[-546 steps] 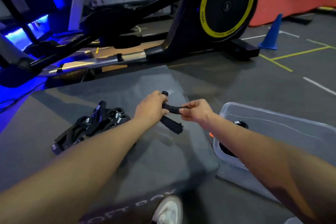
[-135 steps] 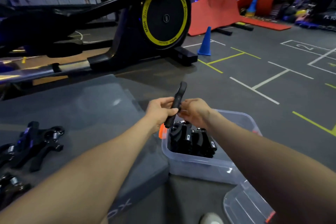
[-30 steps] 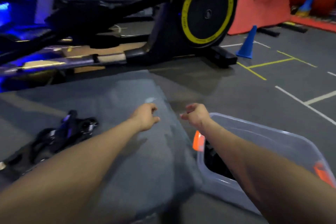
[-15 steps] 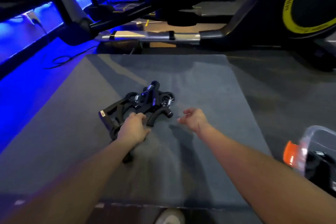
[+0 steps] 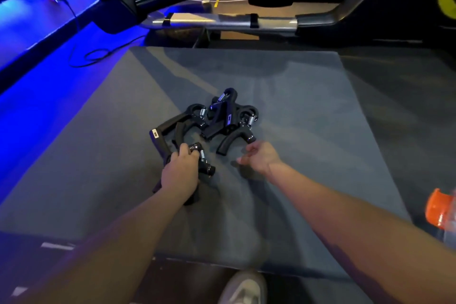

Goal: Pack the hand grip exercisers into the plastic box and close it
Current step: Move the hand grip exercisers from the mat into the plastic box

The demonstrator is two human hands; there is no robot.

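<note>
The left hand (image 5: 179, 176) has its fingers wrapped around one black hand grip exerciser (image 5: 201, 160) from the pile (image 5: 222, 118) mid-way across the big grey padded mat (image 5: 308, 118). The right hand (image 5: 261, 159) hovers beside, fingers apart. The clear plastic box (image 5: 447, 229) peeks in past the mat's right edge.

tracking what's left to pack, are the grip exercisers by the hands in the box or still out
Out. A pile of grip exercisers lies on the grey mat; the left hand is closed on one, and the plastic box sits apart at the right edge.

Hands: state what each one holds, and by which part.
The left hand is closed on a hand grip exerciser, around its handles just below the spring. The right hand is open and holds nothing.
</note>
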